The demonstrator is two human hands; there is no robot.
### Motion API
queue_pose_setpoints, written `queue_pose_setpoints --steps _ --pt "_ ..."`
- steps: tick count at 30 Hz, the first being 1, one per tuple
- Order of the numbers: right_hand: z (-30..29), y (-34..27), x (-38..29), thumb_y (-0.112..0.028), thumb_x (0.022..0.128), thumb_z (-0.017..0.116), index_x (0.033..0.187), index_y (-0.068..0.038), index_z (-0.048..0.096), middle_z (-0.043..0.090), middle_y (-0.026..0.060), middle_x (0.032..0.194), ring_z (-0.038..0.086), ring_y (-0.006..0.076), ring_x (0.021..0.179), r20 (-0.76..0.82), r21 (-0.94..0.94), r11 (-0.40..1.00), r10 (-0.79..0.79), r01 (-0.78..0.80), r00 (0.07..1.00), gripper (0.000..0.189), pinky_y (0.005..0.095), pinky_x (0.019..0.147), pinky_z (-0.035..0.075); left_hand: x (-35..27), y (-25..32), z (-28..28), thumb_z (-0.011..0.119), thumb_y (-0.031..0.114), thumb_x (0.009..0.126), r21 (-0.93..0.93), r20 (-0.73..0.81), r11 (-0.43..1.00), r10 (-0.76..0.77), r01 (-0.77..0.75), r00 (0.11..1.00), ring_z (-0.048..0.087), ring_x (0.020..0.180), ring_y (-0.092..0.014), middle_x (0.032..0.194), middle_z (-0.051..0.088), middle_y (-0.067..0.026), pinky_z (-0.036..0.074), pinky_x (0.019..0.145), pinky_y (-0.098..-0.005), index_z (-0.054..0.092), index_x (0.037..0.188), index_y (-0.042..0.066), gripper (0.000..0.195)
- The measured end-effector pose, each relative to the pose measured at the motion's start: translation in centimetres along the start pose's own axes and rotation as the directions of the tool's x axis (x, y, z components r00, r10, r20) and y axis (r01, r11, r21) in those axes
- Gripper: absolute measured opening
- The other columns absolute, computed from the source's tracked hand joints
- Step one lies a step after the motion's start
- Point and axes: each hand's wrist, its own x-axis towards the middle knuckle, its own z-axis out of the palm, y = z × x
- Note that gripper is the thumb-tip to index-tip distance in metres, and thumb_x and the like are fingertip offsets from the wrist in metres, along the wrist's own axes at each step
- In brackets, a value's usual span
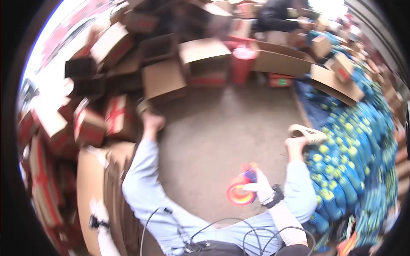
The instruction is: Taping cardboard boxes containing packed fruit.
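My right hand (261,188), in a white glove with a black band at the wrist, grips a tape dispenser (241,193) with a red and yellow roll, above the floor between my legs. At the lower left, my left hand (98,209), also white-gloved, is at a row of flattened cardboard boxes (91,179) standing on edge. Blur hides its fingers, so whether it holds the cardboard is unclear.
Open cardboard boxes (164,78) and a red bin (242,60) stand ahead. Taped cartons (89,126) are piled on the left. Blue net bags of yellow-green round produce (339,160) line the right. A co-worker's dark sleeve (275,19) shows at the top. Cables cross my lap.
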Motion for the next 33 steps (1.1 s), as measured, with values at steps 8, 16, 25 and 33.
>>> queue_pose_setpoints --steps 8,16,25,33 --pt "6.4 -3.4 0.6 0.002 0.066 0.074 0.155 -0.004 0.031 0.056 0.0076 0.126 0.064 0.0222 0.102 -0.056 -0.067 0.994 0.078 -0.081 0.995 0.099 0.0338 0.082 0.058 -5.8 4.8 -4.6 0.06 0.045 0.095 -0.055 0.178 0.998 0.041 -0.032 0.983 0.036 0.145 -0.036 0.157 0.041 -0.0191 0.027 0.119 -0.0509 0.04 0.152 0.005 0.073" --pt "5.8 -1.4 -2.5 -0.003 0.07 0.071 0.14 -0.003 0.048 0.061 0.0072 0.11 0.065 0.0197 0.087 -0.195 -0.198 0.973 0.083 -0.122 0.977 0.073 0.0308 0.073 0.057 5.4 -11.3 -5.2 0.052 0.053 0.097 0.108 0.356 0.902 -0.427 0.417 0.832 0.05 0.134 -0.037 0.145 0.053 -0.0238 0.037 0.114 -0.0435 0.044 0.147 -0.001 0.074" --pt "9.9 -1.2 0.6 -0.003 0.07 0.077 0.137 -0.002 0.049 0.062 0.0055 0.107 0.065 0.0174 0.086 -0.111 -0.254 0.967 -0.002 -0.026 0.994 0.073 0.0297 0.072 0.057 -6.4 -3.4 -7.1 0.062 0.059 0.09 0.047 0.166 0.924 -0.382 0.38 0.909 0.055 0.121 -0.037 0.127 0.06 -0.0182 0.043 0.101 -0.0529 0.057 0.133 0.007 0.068" --pt "14.1 -3.3 1.4 -0.002 0.069 0.082 0.131 -0.003 0.05 0.062 0.0051 0.107 0.063 0.0154 0.089 0.01 -0.302 0.94 0.168 -0.158 0.986 0.069 0.0303 0.077 0.055 -12.4 -4.3 -15.7 0.079 0.018 0.083 -0.518 0.817 0.264 -0.131 0.814 0.562 0.063 0.106 -0.016 0.117 0.068 -0.0101 0.05 0.095 -0.0334 0.063 0.12 -0.003 0.045"
